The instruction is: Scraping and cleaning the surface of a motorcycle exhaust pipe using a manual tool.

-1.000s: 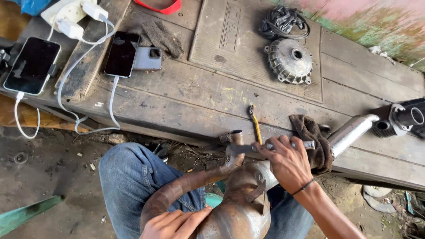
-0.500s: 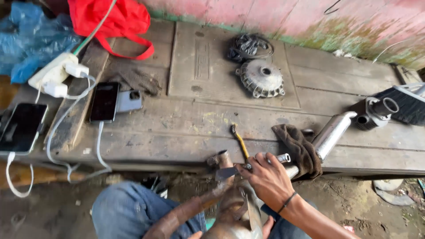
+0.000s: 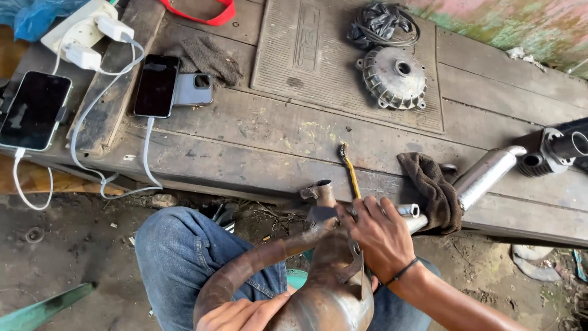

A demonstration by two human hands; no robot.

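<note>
Holding a rusty exhaust pipe (image 3: 288, 270) across my lap, I am keeping its fat chamber low by my knees while its curved neck is running up and away to a cut end (image 3: 320, 191) at the near edge of the wooden bench (image 3: 257, 141). My right hand (image 3: 381, 236) is lying over the pipe where neck meets chamber, fingers curled and closed on the grip of a yellow-handled tool (image 3: 350, 175) whose shaft is pointing away from the pipe, up onto the boards. My left hand (image 3: 242, 314) is bracing the pipe's lower bend, fingers wrapped against it, partly cut off at the frame edge. Right of the pipe's neck a dark rag (image 3: 432, 190) is draping over a silver tube (image 3: 484, 178); beyond the pipe a ribbed metal hub (image 3: 395, 76) is sitting, and far left two phones (image 3: 156, 86) are charging
</note>
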